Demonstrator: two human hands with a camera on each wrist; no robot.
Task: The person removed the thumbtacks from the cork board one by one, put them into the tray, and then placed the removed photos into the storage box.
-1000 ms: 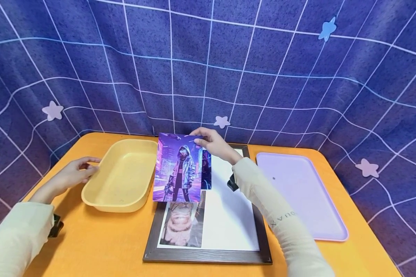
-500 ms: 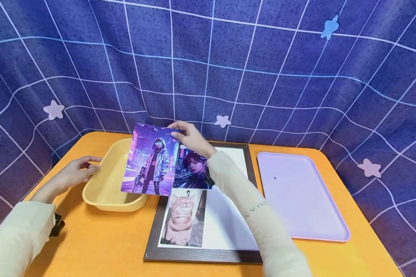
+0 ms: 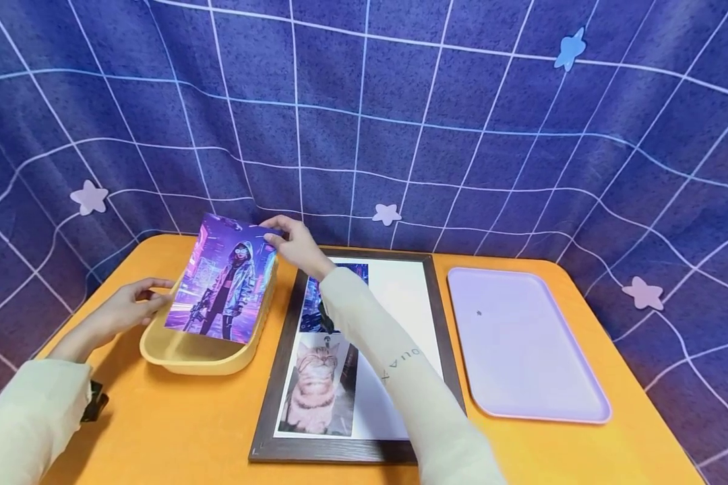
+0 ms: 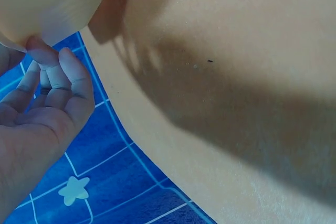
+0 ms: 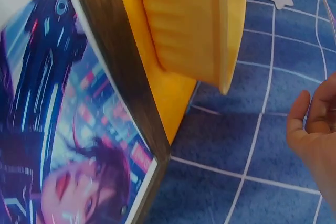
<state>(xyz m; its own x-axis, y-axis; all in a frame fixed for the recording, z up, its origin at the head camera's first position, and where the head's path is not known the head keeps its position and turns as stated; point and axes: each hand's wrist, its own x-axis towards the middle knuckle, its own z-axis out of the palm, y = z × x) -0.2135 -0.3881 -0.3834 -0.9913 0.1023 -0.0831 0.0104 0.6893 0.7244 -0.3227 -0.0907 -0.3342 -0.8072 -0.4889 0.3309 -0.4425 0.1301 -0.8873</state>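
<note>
Picture (image 3: 221, 286), the hooded-figure one, hangs over the yellow tub (image 3: 200, 365), pinched in the right hand (image 3: 297, 244), while the left hand (image 3: 130, 303) grips the tub's rim. A cat picture (image 3: 317, 391) and a portrait (image 5: 58, 124) lie on the frame (image 3: 315, 451); this one looks not yet set down.

Inside of bin (image 3: 195, 367) mostly hid by pic (image 3: 221, 283), R fingers (image 5: 299, 111) cropped in wrist cam.
</note>
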